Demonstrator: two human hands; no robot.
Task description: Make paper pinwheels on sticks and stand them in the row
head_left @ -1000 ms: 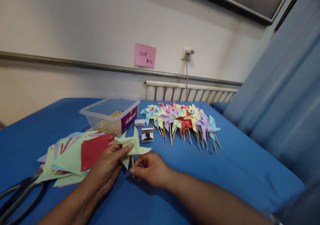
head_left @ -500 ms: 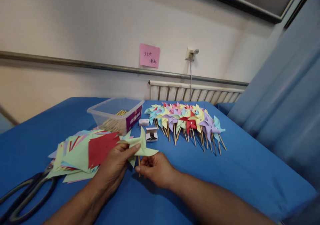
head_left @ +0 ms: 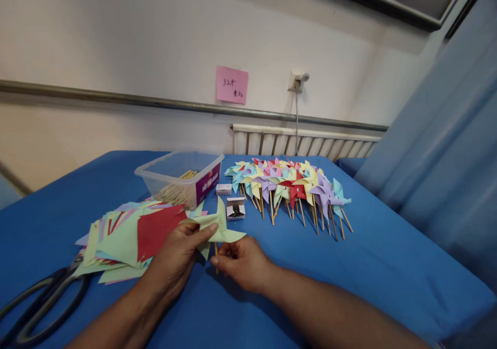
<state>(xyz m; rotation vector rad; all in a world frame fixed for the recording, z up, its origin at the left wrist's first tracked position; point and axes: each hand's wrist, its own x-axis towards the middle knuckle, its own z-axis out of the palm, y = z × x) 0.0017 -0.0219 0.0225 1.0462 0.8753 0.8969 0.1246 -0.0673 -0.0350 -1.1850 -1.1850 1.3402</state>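
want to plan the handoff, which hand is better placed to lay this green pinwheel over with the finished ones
Right, probably. The right hand already pinches the stick of the green pinwheel and lies nearer the finished pinwheels; the left hand only steadies the paper.

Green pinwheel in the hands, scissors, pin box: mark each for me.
green pinwheel [head_left: 218, 227], head view, on the pale green paper blades above the stick.
scissors [head_left: 42, 302], head view, on the dark handle loops at lower left.
pin box [head_left: 235, 209], head view, on the small open white box.
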